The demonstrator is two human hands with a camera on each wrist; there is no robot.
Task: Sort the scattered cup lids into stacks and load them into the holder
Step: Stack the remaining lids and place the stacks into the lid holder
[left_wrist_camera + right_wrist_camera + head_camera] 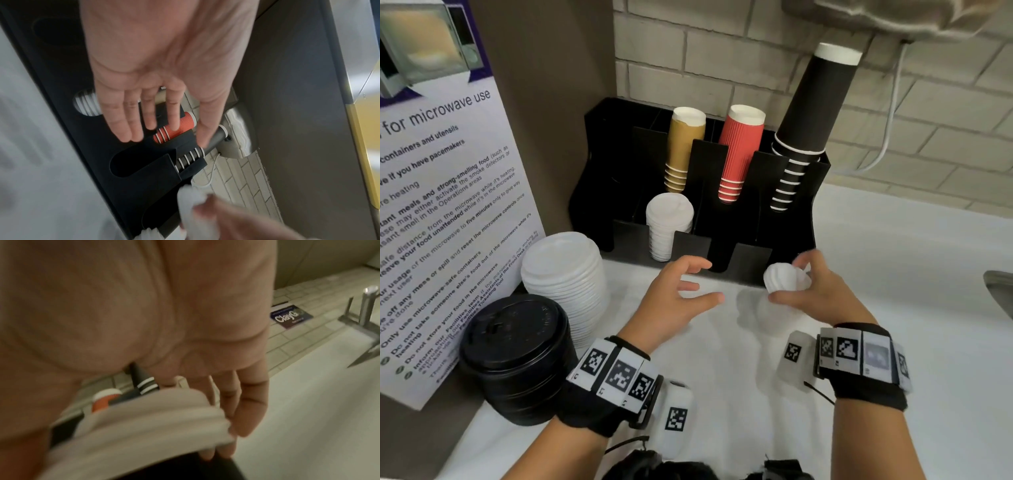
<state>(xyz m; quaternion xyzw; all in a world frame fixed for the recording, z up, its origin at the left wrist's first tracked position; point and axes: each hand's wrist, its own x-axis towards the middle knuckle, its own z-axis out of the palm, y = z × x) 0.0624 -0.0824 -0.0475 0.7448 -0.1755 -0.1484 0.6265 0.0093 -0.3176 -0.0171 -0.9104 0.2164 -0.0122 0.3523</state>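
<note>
My right hand [787, 282] grips a small stack of white lids [786, 277] just in front of the black holder [599, 171], at its right front slots. In the right wrist view these white lids [144, 421] lie blurred under my fingers [246, 410]. Left of it my left hand [709, 282] hovers open and empty over the counter, its fingers [131, 123] straight. One front slot of the holder holds a stack of white lids [669, 222]. A tall white lid stack [565, 274] and a black lid stack [517, 356] stand on the counter at left.
Brown cups [685, 147], red cups [739, 150] and a tall stack of black cups [808, 120] fill the holder's back slots. A microwave notice [431, 205] leans at far left. A sink rim [1000, 291] shows at the right edge.
</note>
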